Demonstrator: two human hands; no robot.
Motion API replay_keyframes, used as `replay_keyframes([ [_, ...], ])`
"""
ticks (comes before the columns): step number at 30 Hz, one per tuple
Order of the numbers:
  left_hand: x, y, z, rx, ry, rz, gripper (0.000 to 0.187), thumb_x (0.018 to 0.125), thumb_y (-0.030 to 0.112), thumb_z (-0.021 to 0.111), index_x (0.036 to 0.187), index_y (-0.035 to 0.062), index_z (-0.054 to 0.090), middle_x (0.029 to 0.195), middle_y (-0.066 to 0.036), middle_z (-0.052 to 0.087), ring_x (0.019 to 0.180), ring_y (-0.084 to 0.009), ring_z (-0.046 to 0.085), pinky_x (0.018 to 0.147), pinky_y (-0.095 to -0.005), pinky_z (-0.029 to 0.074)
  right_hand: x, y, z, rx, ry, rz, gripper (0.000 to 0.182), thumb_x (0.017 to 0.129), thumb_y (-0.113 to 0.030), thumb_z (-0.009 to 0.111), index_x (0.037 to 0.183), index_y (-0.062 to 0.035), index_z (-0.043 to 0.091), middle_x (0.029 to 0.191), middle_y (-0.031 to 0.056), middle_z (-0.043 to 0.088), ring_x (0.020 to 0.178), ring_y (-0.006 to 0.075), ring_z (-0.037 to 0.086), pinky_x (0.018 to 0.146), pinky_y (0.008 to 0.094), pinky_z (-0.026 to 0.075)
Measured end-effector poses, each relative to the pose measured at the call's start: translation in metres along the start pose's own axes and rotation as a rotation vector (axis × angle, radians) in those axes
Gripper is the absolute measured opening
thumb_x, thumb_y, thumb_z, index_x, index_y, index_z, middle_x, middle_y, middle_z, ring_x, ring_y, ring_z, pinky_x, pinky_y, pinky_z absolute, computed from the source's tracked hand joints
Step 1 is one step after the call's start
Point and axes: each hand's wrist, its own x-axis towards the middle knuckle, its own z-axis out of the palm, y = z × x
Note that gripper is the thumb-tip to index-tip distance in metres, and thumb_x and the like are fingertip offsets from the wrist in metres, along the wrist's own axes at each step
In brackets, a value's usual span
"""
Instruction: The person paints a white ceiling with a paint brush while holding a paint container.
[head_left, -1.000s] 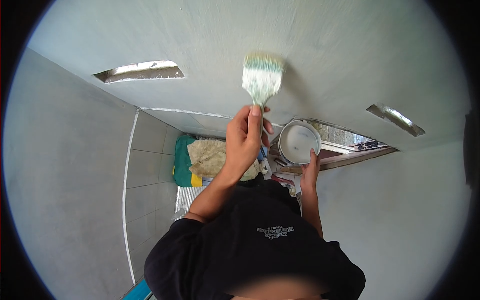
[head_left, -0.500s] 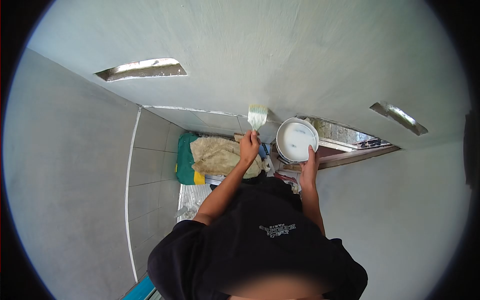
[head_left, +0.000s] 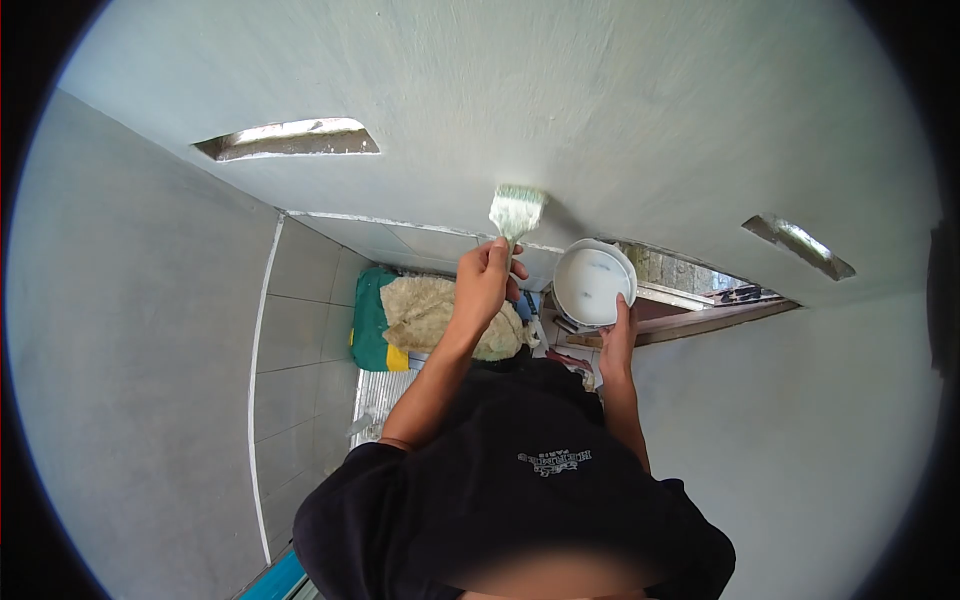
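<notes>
My left hand (head_left: 482, 285) is closed round the handle of a flat paintbrush (head_left: 518, 210). The brush points up toward the grey-white wall (head_left: 480, 90), its pale bristles wet with white; whether they touch the wall I cannot tell. On the right, my right hand (head_left: 618, 345) grips the near rim of a round white tub (head_left: 595, 285), with the thumb over the edge. White liquid fills part of the tub. The tub is just right of the brush and below it in the view.
Beyond my left forearm lie a beige cloth (head_left: 425, 310) and a green and yellow bag (head_left: 370, 320). The wall has a slot at left (head_left: 290, 140), another at right (head_left: 800, 245), and a larger opening (head_left: 670, 270) behind the tub. Grey tiles (head_left: 295, 330) line the left corner.
My left hand has moved up and slightly left with the brush, whose bristles are now higher against the wall. My right hand and the tub have barely moved.
</notes>
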Motion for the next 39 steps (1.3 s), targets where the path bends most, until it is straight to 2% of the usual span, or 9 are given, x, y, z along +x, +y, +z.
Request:
replay_keyframes([
  [4,-0.033,0.058,0.005,-0.024,-0.020,0.226,0.040,0.107,0.030,0.041,0.103,-0.0038,0.063,0.068,-0.004,0.061,0.047,-0.0074,0.049,0.045,-0.0234,0.039,0.001,0.001,0.002,-0.038,-0.012,0.014,0.063,0.091,-0.047,0.063,0.139,-0.0101,0.042,0.136,0.0078,0.049,0.124,0.0222,0.045,0.099,0.0460,0.035],
  [9,-0.010,0.054,0.007,-0.039,0.018,0.404,0.037,0.107,0.030,0.043,0.101,-0.0006,0.063,0.067,-0.002,0.058,0.050,-0.0040,0.047,0.046,-0.0203,0.036,0.000,0.002,0.009,-0.013,-0.029,0.010,0.058,0.093,-0.046,0.060,0.136,-0.0107,0.045,0.136,0.0077,0.049,0.125,0.0232,0.047,0.105,0.0474,0.031],
  [11,0.014,0.015,0.003,-0.005,0.021,0.381,0.037,0.107,0.030,0.044,0.097,-0.0004,0.063,0.065,-0.002,0.057,0.051,-0.0056,0.048,0.048,-0.0231,0.037,-0.003,-0.002,0.012,-0.028,-0.014,0.008,0.060,0.092,-0.047,0.062,0.136,-0.0097,0.045,0.133,0.0075,0.050,0.121,0.0207,0.047,0.096,0.0446,0.037],
  [18,0.052,-0.151,-0.009,0.250,0.118,0.342,0.038,0.106,0.031,0.044,0.093,0.0000,0.063,0.067,-0.002,0.058,0.053,-0.0095,0.050,0.050,-0.0260,0.040,-0.004,0.000,0.013,-0.031,-0.009,0.000,0.059,0.093,-0.045,0.061,0.137,-0.0092,0.044,0.132,0.0078,0.051,0.120,0.0207,0.048,0.094,0.0441,0.038],
  [22,0.067,-0.221,-0.020,0.377,0.158,0.215,0.044,0.105,0.033,0.044,0.088,-0.0020,0.065,0.062,-0.005,0.059,0.051,-0.0119,0.053,0.050,-0.0294,0.043,-0.006,0.001,0.012,-0.041,-0.009,0.002,0.061,0.093,-0.045,0.061,0.139,-0.0089,0.043,0.133,0.0083,0.051,0.121,0.0211,0.048,0.094,0.0432,0.038],
  [24,0.068,-0.222,-0.021,0.317,0.130,-0.065,0.044,0.104,0.031,0.044,0.090,-0.0050,0.066,0.065,-0.008,0.063,0.049,-0.0131,0.055,0.048,-0.0301,0.044,-0.007,0.002,0.012,-0.043,-0.017,0.001,0.061,0.093,-0.045,0.061,0.140,-0.0089,0.043,0.134,0.0085,0.051,0.121,0.0213,0.048,0.094,0.0426,0.039],
  [29,0.074,-0.177,-0.013,0.200,0.079,-0.069,0.044,0.103,0.030,0.043,0.093,-0.0077,0.065,0.069,-0.012,0.067,0.043,-0.0153,0.055,0.046,-0.0305,0.047,-0.010,0.003,0.009,0.008,0.027,0.001,0.061,0.092,-0.044,0.063,0.138,-0.0077,0.044,0.133,0.0082,0.051,0.118,0.0207,0.050,0.092,0.0415,0.040],
  [34,0.018,-0.042,0.008,0.092,-0.039,-0.057,0.042,0.104,0.028,0.043,0.101,-0.0079,0.064,0.070,-0.010,0.065,0.047,-0.0123,0.054,0.046,-0.0270,0.043,-0.009,0.003,0.000,-0.005,0.067,0.003,0.060,0.092,-0.044,0.063,0.136,-0.0075,0.046,0.130,0.0081,0.053,0.117,0.0203,0.050,0.093,0.0415,0.040],
  [39,-0.034,0.056,0.023,0.021,-0.096,0.206,0.044,0.107,0.032,0.042,0.103,-0.0057,0.064,0.068,-0.007,0.062,0.048,-0.0100,0.052,0.047,-0.0237,0.041,-0.001,0.007,-0.009,-0.010,0.099,-0.005,0.056,0.091,-0.044,0.064,0.131,-0.0080,0.048,0.126,0.0073,0.055,0.114,0.0187,0.051,0.089,0.0394,0.041],
])
